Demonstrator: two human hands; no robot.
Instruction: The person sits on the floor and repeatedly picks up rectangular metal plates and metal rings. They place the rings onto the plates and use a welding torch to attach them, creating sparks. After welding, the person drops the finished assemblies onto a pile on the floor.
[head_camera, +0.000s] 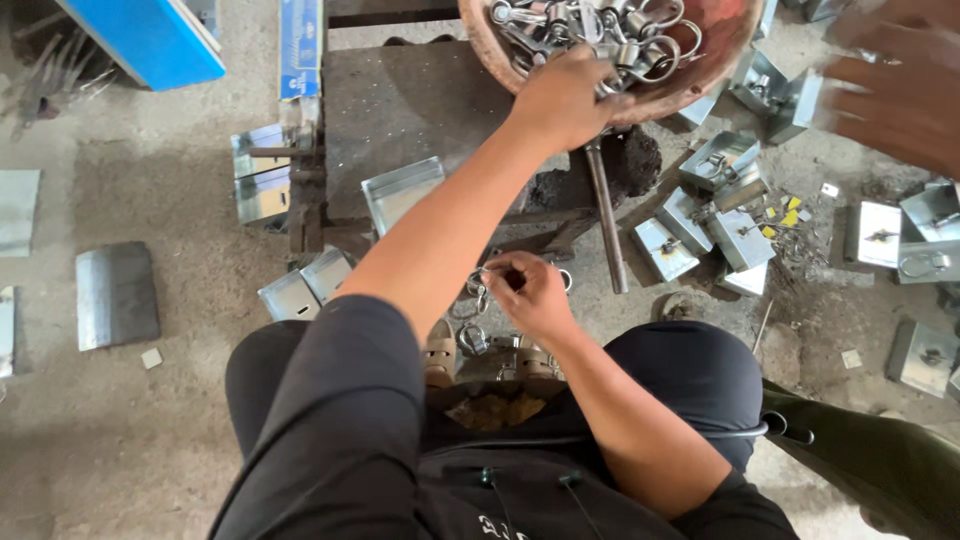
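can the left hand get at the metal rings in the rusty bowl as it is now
Probably yes. The left hand is already over the rim of the rusty bowl, its fingers down among the metal rings. Nothing lies between them. The right hand is busy lower down with a small ring.

I see soft, even daylight with no hard shadows, only faint shade under my arms. The metal boxes (735, 240) on the floor give a mild sheen, no harsh glare. Another person's hand (895, 85) at the top right is smeared by motion blur; the centre stays sharp.
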